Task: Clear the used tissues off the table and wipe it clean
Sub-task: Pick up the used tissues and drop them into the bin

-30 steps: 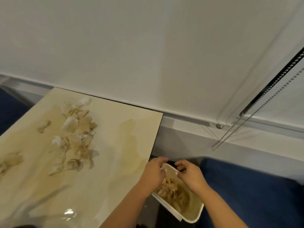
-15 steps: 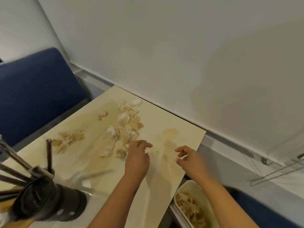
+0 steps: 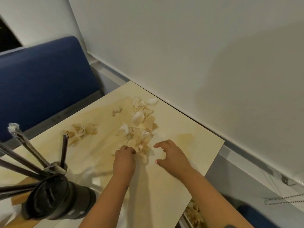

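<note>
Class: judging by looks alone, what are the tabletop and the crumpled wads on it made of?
Tabletop: likely polished stone-look tile or laminate, cream and glossy, with reflections.
Wads: thin tissue paper, matte, creased, stained brown as if soaked.

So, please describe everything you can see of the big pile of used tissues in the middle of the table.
The pile of tissues is a loose, crumpled heap of thin paper, partly white, mostly stained tan and looking damp. It lies flat on the beige table, running from near the wall side towards the person. The left hand pinches its near end with curled fingers; the right hand is open just beside it. Smaller clumps lie apart to the left.
</note>
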A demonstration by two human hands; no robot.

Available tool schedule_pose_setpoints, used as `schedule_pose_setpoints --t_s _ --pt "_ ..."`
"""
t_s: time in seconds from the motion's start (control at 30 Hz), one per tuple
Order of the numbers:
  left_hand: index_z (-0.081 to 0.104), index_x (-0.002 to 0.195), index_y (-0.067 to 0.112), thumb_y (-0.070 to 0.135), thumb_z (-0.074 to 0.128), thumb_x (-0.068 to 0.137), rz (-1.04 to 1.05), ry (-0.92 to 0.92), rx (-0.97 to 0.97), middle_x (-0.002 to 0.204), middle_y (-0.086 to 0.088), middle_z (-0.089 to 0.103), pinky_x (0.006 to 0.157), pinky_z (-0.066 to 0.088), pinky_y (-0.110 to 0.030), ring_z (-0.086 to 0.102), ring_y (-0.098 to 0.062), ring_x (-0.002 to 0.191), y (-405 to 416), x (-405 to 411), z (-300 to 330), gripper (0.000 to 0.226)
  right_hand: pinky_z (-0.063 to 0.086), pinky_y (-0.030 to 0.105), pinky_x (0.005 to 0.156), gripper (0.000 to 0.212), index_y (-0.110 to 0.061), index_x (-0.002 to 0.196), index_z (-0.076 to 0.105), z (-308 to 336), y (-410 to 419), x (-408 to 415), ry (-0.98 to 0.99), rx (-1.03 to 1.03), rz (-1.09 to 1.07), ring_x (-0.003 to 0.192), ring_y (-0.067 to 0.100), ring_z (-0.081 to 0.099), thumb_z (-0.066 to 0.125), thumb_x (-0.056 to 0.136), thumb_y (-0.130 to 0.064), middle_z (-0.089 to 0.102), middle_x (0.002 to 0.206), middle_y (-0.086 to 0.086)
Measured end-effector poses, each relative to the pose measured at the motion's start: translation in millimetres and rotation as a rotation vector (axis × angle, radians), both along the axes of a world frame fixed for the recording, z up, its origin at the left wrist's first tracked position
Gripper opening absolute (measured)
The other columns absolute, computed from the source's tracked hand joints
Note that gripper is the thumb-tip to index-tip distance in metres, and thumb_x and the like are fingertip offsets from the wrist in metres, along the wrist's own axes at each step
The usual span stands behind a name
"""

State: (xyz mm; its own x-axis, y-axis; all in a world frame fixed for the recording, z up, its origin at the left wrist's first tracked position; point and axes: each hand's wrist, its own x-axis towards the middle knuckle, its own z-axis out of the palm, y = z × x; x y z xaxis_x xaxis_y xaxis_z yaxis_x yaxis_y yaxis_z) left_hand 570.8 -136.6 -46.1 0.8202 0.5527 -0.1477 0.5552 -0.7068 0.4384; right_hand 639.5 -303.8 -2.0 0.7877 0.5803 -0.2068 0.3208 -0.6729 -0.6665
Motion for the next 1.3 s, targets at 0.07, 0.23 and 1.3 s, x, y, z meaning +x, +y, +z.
schedule_pose_setpoints --t_s 0.07,0.23,1.3 --pt "0.066 0.106 0.013 -0.006 0.043 0.082 0.026 -0.04 -0.038 0.115 -0.005 0.057 0.084 0.04 -0.026 0.05 -0.024 0.105 4 -1 0 0.038 0.046 0.031 0.091 0.052 -0.031 0.126 0.052 -3 16 3 -0.042 -0.01 0.072 0.118 0.013 0.046 0.068 0.078 -0.018 0.042 0.131 -0.009" --pt "0.067 0.098 0.012 -0.007 0.05 0.077 0.069 -0.141 -0.098 0.102 -0.002 0.059 0.084 0.044 -0.03 0.054 -0.022 0.095 5 -10 3 0.033 0.047 0.033 0.084 0.055 -0.025 0.133 0.047 -11 51 7 -0.177 -0.203 0.282 0.124 0.02 0.036 0.061 0.082 -0.009 0.036 0.139 -0.002" --pt "0.068 0.098 0.015 0.0 0.061 0.076 -0.547 -0.281 -0.315 0.094 0.002 0.061 0.072 0.036 -0.007 0.055 -0.01 0.084 -177 30 31 0.027 0.037 0.021 0.055 0.017 -0.025 0.085 0.051 -18 -137 -18 0.072 0.14 -0.581 0.07 0.011 0.054 0.062 0.082 -0.013 0.057 0.075 -0.008"
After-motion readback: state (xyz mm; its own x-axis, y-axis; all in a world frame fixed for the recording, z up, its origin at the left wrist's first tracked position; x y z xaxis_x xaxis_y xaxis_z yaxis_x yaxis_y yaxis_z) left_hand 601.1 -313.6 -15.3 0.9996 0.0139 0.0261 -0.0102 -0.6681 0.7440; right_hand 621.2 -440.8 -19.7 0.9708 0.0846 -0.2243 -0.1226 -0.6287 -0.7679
